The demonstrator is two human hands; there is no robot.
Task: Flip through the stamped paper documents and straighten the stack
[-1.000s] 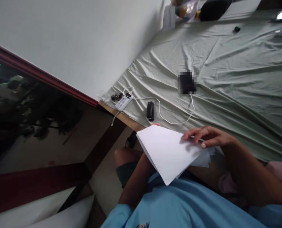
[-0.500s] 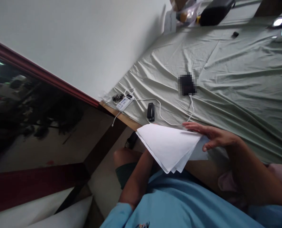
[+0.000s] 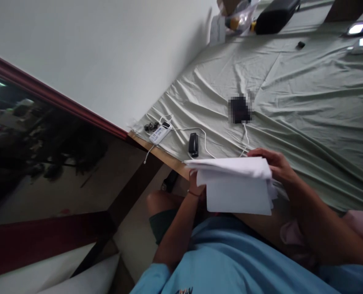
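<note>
In the head view I see a stack of white paper sheets [image 3: 239,192] in the lower middle of the frame, above my blue shirt [image 3: 230,261]. My right hand [image 3: 275,165] curls its fingers over the top right edge of the sheets and grips them. My left hand [image 3: 195,185] is mostly hidden behind the sheets at their left side, so I cannot tell how its fingers sit. Just above, a small black stapler [image 3: 193,144] and a white cable [image 3: 224,141] lie on the green bed sheet [image 3: 306,106].

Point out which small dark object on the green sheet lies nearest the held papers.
The black oblong stapler-like object, just beyond the white paper stack; the blurred dark device and tiny black item lie farther.
</note>
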